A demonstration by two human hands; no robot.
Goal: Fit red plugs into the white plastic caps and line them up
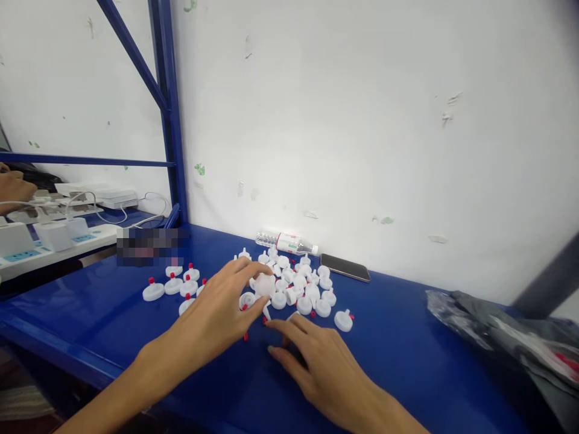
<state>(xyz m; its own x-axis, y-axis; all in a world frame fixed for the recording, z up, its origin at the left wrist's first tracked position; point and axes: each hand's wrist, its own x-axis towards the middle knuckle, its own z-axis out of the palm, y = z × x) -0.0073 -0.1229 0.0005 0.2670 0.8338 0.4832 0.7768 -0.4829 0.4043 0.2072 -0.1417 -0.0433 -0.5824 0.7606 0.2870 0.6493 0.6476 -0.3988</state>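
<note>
My left hand grips a white round cap between thumb and fingers, its flat face toward me. Below it, my right hand hovers low over the table with thumb and forefinger apart. The forefinger tip is beside a white nozzle with a red tip; I cannot tell whether they touch. Loose white nozzle caps lie heaped behind both hands. Left of my left hand stand several white caps fitted with red tips. A small red tip lies near my left wrist.
A clear plastic bottle lies against the wall, with a phone to its right. Grey cloth and plastic lie at the right. A blue post rises at left, near power strips and another person's hand.
</note>
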